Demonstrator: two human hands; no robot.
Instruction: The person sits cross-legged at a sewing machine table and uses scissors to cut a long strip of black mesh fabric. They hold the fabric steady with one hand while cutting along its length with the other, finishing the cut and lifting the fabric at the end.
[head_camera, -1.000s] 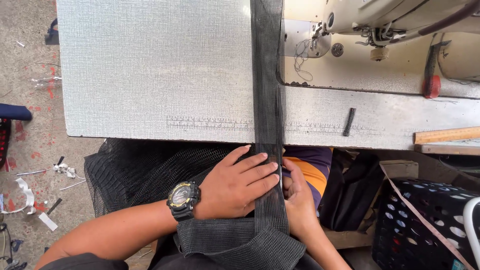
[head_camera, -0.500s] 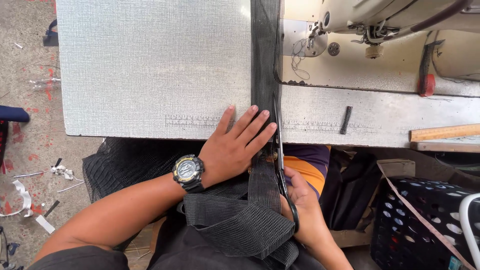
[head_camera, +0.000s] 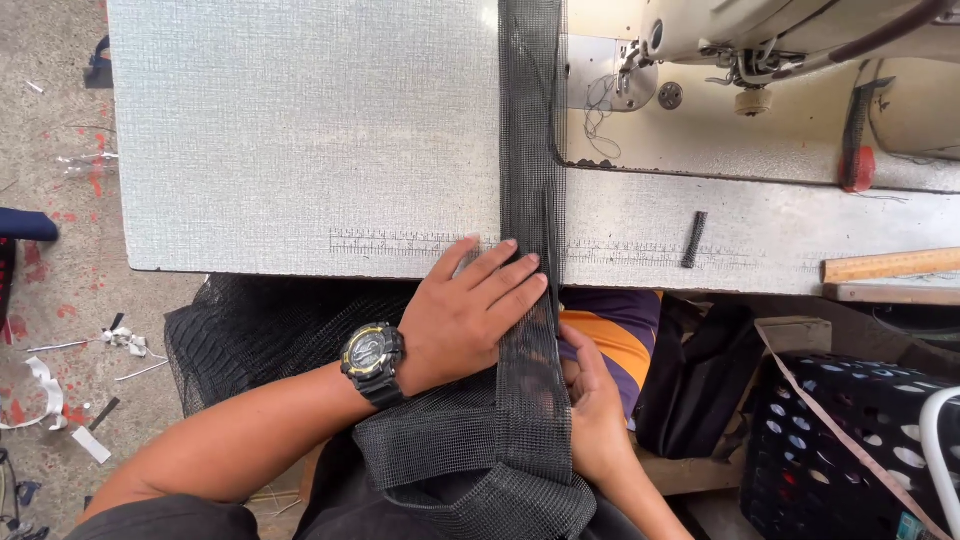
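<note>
Mesh strip runs lengthwise across tabletop, off its near edge; sewing machine at far right; left hand on strip's left side at near edge; right hand below, right of strip; basket on floor, right

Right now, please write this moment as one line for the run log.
left hand: flat on black mesh strip at table edge | right hand: under strip, grip hidden | sewing machine: behind

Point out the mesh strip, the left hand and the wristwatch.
mesh strip (head_camera: 527, 130), head view, flat part on the table
left hand (head_camera: 462, 318), head view, back of the hand
wristwatch (head_camera: 371, 355), head view, its dial
</note>
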